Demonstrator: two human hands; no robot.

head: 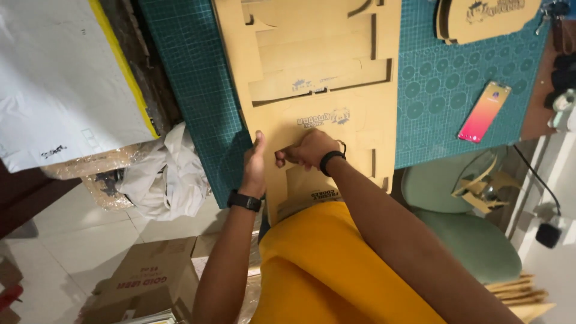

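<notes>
A large laser-cut cardboard sheet [312, 78] with slotted cut-out shapes lies on a teal cutting mat [198, 90]. My left hand [255, 165] grips the sheet's left edge near its lower corner, thumb on top. On the sheet's lower middle, my right hand [309, 150] has its fingers curled at a cut piece. Each wrist wears a black band. Below the hands, an orange garment hides the sheet's bottom edge.
A phone [485, 111] with a pink-orange screen lies on the mat at right. More cut cardboard [480, 21] sits at the top right. A green chair [468, 234], crumpled white plastic [168, 174], a white sheet [60, 84] and cardboard boxes [150, 282] surround the table.
</notes>
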